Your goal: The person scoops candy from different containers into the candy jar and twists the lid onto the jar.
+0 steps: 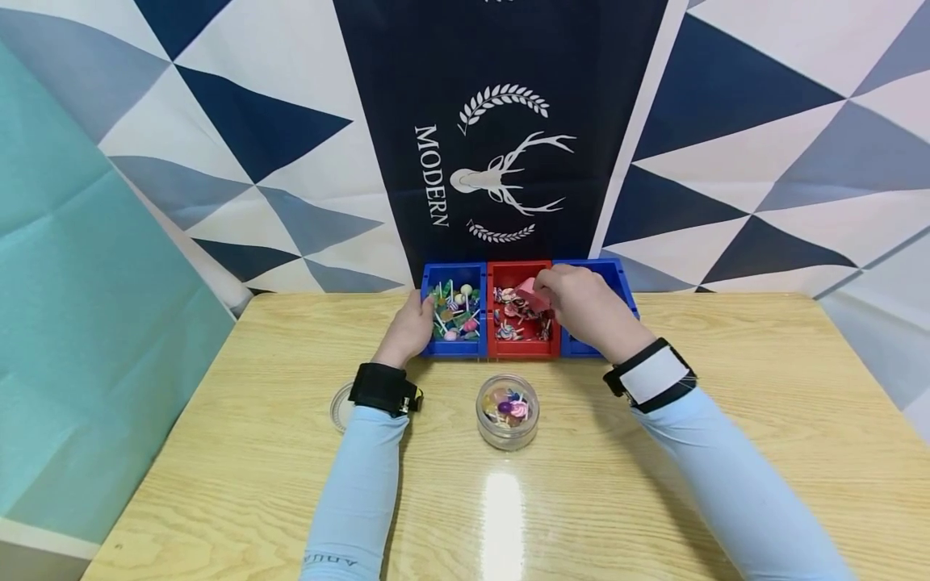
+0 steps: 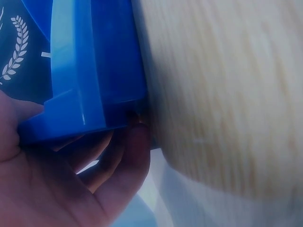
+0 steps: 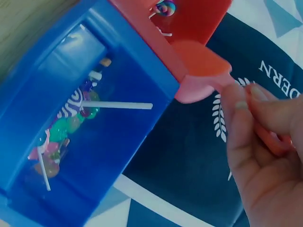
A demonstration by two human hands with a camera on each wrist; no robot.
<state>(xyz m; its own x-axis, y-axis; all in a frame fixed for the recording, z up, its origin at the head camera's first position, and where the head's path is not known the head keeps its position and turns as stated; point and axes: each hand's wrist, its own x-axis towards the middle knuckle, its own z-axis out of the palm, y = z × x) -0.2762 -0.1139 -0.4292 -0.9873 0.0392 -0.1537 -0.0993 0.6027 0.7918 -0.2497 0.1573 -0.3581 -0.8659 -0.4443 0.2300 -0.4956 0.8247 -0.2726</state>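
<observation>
My left hand [image 1: 407, 331] grips the outer side of the left blue bin [image 1: 452, 349], thumb at the rim and fingers curled underneath in the left wrist view. Lollipops and small candies [image 1: 456, 308] fill that bin. With my right hand [image 1: 592, 311] I pinch the handle of a pink scoop [image 3: 203, 66], whose bowl is at the edge of the red bin [image 1: 523, 349]. Swirled lollipops [image 1: 508, 332] lie inside the red bin. Beneath my right forearm side stands another blue bin [image 3: 137, 120], partly hidden in the head view, with a striped lollipop [image 3: 73, 104] and other candies in it.
In front of the joined bins stands a clear round jar [image 1: 507, 437] holding colourful candies. A clear round lid [image 1: 340, 407] lies on the wooden table [image 1: 254, 468], partly under my left wrist. A patterned cloth backdrop [image 1: 508, 48] rises right behind the bins.
</observation>
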